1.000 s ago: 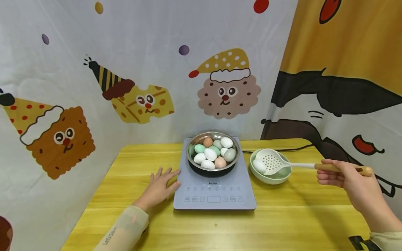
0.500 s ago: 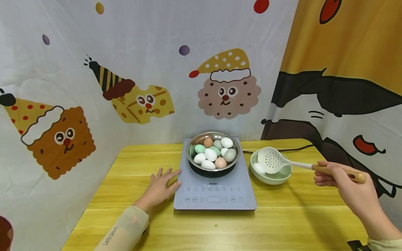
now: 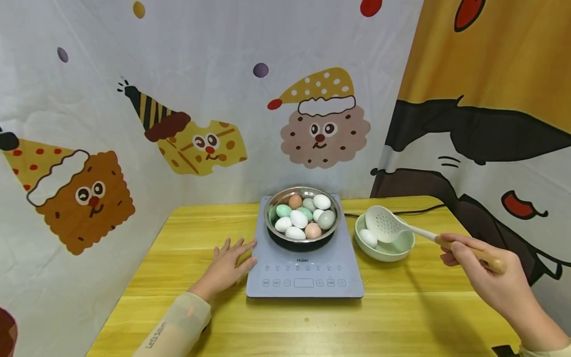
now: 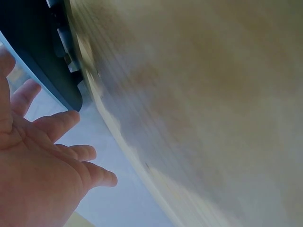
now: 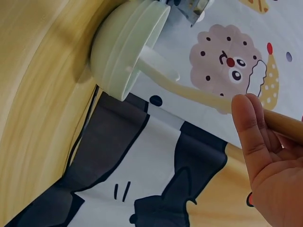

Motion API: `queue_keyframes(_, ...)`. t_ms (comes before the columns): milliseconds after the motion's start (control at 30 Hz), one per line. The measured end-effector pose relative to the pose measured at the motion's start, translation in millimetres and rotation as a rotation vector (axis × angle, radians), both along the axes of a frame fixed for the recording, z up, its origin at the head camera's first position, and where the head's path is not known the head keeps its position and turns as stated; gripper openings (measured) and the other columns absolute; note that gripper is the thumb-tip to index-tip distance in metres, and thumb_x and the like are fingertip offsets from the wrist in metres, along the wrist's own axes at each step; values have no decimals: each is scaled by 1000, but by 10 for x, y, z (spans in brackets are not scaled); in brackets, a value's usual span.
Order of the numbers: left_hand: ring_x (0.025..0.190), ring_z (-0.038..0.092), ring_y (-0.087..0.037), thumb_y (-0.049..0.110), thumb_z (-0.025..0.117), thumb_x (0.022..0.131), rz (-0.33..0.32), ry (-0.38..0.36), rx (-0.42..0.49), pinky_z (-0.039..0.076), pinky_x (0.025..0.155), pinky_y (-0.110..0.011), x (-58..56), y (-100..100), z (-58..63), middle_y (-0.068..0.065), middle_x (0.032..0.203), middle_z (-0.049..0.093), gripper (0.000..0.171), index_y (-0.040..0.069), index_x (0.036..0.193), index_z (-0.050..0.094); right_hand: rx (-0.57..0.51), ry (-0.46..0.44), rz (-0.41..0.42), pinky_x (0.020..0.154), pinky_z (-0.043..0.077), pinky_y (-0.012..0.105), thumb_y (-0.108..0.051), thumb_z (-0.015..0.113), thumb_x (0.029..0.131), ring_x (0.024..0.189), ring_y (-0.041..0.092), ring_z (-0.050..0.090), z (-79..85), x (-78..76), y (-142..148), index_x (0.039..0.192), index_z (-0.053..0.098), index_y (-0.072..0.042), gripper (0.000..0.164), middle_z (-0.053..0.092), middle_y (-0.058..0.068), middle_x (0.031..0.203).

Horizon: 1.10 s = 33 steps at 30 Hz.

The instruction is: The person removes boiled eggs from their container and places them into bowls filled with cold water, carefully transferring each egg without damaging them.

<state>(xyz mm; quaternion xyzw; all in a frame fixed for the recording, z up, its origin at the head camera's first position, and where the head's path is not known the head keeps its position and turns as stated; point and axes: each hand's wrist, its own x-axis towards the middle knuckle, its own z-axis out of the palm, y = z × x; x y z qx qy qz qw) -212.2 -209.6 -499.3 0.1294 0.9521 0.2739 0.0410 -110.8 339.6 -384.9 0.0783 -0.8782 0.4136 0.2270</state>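
My right hand [image 3: 495,277] grips the wooden handle of a white slotted skimmer [image 3: 384,225]. The skimmer's perforated head is tilted over a pale green bowl [image 3: 384,255], beside a white egg [image 3: 368,238] lying inside. In the right wrist view the skimmer's neck [image 5: 189,92] reaches past the bowl's rim. My left hand [image 3: 226,267] has its fingers spread and its fingertips at the left edge of a grey induction cooktop [image 3: 305,275]. On the cooktop stands a round steel pan [image 3: 270,223] with several white, green, grey and brown eggs [image 3: 299,219].
The cooktop and bowl stand on a yellow wooden table [image 3: 285,327]. A black cord [image 3: 419,212] runs along its back right. Behind hangs a cartoon-printed cloth [image 3: 267,148] close to the table's back edge.
My right hand has moved left and lower with the skimmer. Its head has tilted up and come away from the egg, which lies in the bowl. The left hand has not moved.
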Motion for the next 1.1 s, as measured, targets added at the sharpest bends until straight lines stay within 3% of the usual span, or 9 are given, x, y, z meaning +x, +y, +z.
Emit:
queue_keyframes(267,163,6,-56,58,53,109,-1,1,-1,-2,124,-83,3,3,9,-18,174,33,61,32,163,46,156,274,138,76,54,2,17,70,91,89,-16,72,-2,-20,-39,121,79,0,36,75,-30,117)
queue_keyframes(467,163,7,-57,59,53,108,2,8,-3,-2,124,-83,6,8,20,-19,174,34,61,32,163,47,307,388,164,76,53,1,14,74,85,101,-25,64,0,-38,-22,119,80,0,37,73,-25,123)
queue_keyframes(567,163,7,-57,60,52,108,2,8,-9,-2,124,-82,11,3,11,-18,174,34,62,33,163,46,384,403,180,77,53,1,9,75,86,104,-26,60,12,-10,-15,118,81,-3,35,78,-14,118)
queue_keyframes(667,163,7,-57,61,51,108,-1,11,-11,-2,124,-83,15,-1,0,-18,174,34,62,33,163,46,440,448,222,76,52,1,-14,70,101,101,-22,60,13,0,-14,118,82,-7,22,81,1,110)
queue_keyframes(800,162,8,-58,61,51,108,-5,17,-11,-1,124,-83,14,-4,-1,-19,173,36,62,32,163,46,507,537,263,67,50,4,-47,49,112,89,-14,58,46,-4,-37,115,83,-7,52,79,6,98)
queue_keyframes(833,162,8,-58,61,51,108,-6,17,-10,-1,124,-83,14,-4,2,-19,173,36,62,32,163,46,528,534,257,67,50,5,-47,48,112,89,-15,57,74,11,-44,115,83,-7,53,79,5,98)
queue_keyframes(900,162,8,-58,61,51,108,-6,15,-8,-1,124,-83,17,-4,7,-19,173,36,63,32,163,46,520,561,239,70,50,3,-50,46,112,92,-18,58,121,11,-58,112,83,-5,58,80,2,97)
queue_keyframes(967,162,7,-57,62,51,108,-6,9,-3,-2,124,-83,20,-3,12,-19,173,36,63,32,163,46,433,560,234,76,51,1,-38,53,112,97,-20,62,174,7,-66,111,82,0,48,82,1,103)
queue_keyframes(1100,163,6,-57,61,51,108,-6,-2,5,-3,124,-83,25,-1,11,-19,173,35,62,32,163,46,32,441,265,82,58,7,5,56,106,92,-7,76,308,-23,-137,115,74,17,24,83,-2,115)
